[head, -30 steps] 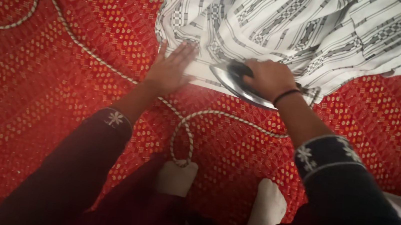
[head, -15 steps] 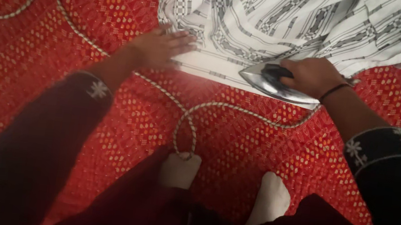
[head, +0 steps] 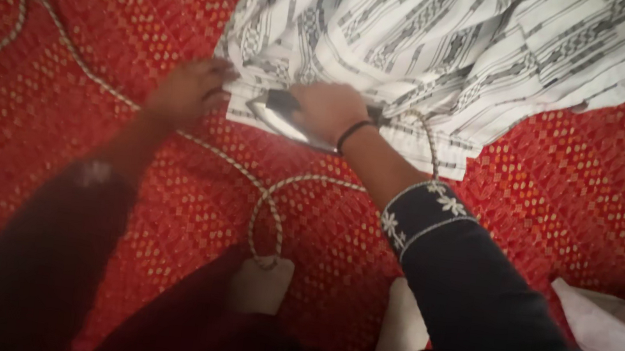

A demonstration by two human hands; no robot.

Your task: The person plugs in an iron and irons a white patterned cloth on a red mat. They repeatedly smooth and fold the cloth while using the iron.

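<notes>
Shiny metal iron (head: 285,120) sits on the white striped cloth (head: 453,42), far middle, gripped by the right hand (head: 328,111), while the left hand (head: 189,89) pinches the hem just beside and could get burned.

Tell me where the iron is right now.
In the head view, the iron sits upper-centre on the striped cloth's near edge, gripped by the right hand.

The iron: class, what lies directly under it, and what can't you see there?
The iron, gripped by the right hand, rests on the hem of the white patterned cloth, which lies on the red patterned covering. Its soleplate and the cloth beneath are hidden.
</notes>
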